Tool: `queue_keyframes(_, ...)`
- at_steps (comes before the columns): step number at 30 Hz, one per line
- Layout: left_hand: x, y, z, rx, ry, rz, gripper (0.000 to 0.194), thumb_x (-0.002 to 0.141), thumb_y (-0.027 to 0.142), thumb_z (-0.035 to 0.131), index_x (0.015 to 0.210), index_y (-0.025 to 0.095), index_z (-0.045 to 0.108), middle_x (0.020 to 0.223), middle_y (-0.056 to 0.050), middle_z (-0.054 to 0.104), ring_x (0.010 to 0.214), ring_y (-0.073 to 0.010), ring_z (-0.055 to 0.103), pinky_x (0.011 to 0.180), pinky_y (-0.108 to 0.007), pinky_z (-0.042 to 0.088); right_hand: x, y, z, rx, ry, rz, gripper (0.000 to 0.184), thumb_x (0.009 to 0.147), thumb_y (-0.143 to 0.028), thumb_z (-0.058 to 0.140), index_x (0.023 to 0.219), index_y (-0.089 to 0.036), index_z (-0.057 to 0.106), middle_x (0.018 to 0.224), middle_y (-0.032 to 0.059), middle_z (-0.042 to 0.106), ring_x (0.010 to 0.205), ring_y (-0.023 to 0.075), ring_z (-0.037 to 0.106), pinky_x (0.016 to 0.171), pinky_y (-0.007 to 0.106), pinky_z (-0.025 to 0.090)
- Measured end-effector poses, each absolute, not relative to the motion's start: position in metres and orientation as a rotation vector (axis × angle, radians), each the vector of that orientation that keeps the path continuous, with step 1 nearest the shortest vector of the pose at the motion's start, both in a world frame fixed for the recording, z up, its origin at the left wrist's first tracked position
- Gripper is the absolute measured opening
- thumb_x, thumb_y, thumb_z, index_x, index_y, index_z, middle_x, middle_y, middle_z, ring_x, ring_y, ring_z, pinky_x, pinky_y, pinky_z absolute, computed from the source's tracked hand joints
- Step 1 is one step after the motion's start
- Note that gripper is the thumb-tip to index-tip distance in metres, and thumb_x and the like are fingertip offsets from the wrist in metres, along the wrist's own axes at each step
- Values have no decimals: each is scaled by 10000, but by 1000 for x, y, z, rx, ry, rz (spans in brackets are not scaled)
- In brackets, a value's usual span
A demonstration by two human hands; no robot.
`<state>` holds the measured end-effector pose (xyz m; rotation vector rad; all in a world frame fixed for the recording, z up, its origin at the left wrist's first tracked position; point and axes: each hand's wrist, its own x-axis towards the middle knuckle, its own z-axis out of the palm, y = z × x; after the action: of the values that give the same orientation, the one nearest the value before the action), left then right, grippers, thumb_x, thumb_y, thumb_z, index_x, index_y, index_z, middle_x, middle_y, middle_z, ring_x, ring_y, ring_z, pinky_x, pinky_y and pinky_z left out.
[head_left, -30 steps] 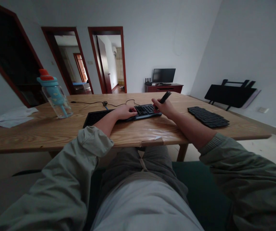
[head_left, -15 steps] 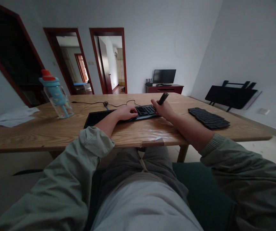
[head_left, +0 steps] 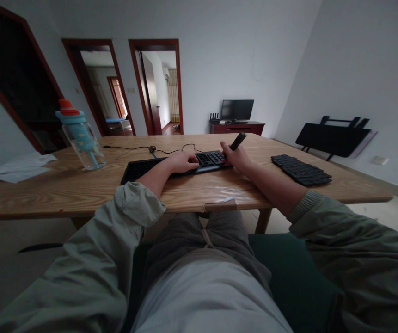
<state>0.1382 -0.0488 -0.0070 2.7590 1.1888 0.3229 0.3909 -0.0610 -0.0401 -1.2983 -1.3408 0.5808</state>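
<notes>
A black keyboard (head_left: pixel 143 168) lies across the middle of the wooden table (head_left: pixel 63 189), its cable running back over the top. My left hand (head_left: pixel 181 162) rests flat on the keyboard's middle, fingers lying over the keys. My right hand (head_left: pixel 235 157) is closed round a slim black tool (head_left: pixel 237 140), whose lower end meets the keys at the keyboard's right end while its upper end points up and away. A flat black pile of loose keycaps (head_left: pixel 301 169) lies on the table to the right of my right hand.
A clear water bottle (head_left: pixel 81 136) with a teal lid stands at the table's left, with white paper (head_left: pixel 20 167) beyond it. A folded black table (head_left: pixel 333 137) leans on the right wall. A TV (head_left: pixel 236 109) on a low cabinet stands at the back, beside two open doorways.
My right hand and the black tool have shifted slightly over the keyboard's right end. My left hand has stayed on the keys.
</notes>
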Motion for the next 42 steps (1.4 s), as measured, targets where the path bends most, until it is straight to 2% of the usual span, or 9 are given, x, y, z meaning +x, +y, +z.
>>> queue_keyframes(4,138,-47,-7,2755,1165,319,383,923,401,557,1158,188,773,1115,-65,785,968,-214,698,844,-259,499,396,-63,-34,-1280,-1444,626,307,905,-412,709,735,-176,611,701,37,629,580,137,600,486,232,527)
queue_keyframes(7,138,-46,-8,2755,1154,323,379,918,402,558,1152,199,777,1103,-60,785,967,-212,698,831,-259,497,400,-64,-33,-1263,-1438,715,142,858,-229,689,747,-170,625,702,16,631,596,125,606,544,227,548)
queue_keyframes(10,137,-45,-9,2765,1156,324,377,906,382,565,1158,198,777,1117,-65,782,987,-218,698,849,-265,496,404,-63,-34,-1254,-1413,749,73,835,-160,634,767,-174,613,688,1,618,602,129,618,569,238,550)
queue_keyframes(18,139,-46,-7,2784,1179,304,341,914,362,574,1152,221,773,1147,-51,780,1012,-214,695,876,-269,498,402,-64,-34,-1208,-1445,732,61,817,-142,633,788,-184,600,659,-9,595,615,133,588,594,260,551)
queue_keyframes(23,156,-55,-5,2814,1277,352,371,922,365,575,1196,215,775,1149,-65,779,1015,-242,700,887,-303,513,402,-62,-30,-1244,-1554,623,74,778,-115,618,801,-184,629,670,-11,604,619,130,554,563,233,467)
queue_keyframes(28,190,-54,-9,2897,1198,442,400,930,373,592,1257,227,769,1202,-67,771,1066,-269,695,897,-321,515,406,-60,-24,-1298,-1672,464,111,725,-98,635,788,-181,673,683,-13,620,667,132,535,627,242,428)
queue_keyframes(37,214,-49,-16,2888,1277,484,327,944,426,599,1099,253,828,1061,-72,801,979,-271,712,816,-327,503,396,-63,-12,-1334,-1736,443,72,713,-105,680,739,-172,680,699,-3,630,706,138,546,656,252,425)
queue_keyframes(39,215,-47,-16,2895,1302,495,306,943,398,598,1081,250,828,1073,-75,797,994,-267,708,818,-325,497,395,-63,-11,-1342,-1739,477,53,725,-140,723,749,-169,685,700,2,636,702,138,545,652,251,425)
queue_keyframes(42,217,-47,-16,2879,1342,479,297,938,378,598,1049,225,827,1052,-93,792,978,-275,708,808,-336,498,395,-64,-8,-1288,-1647,565,128,753,-240,781,790,-161,687,739,19,656,706,137,554,653,252,440)
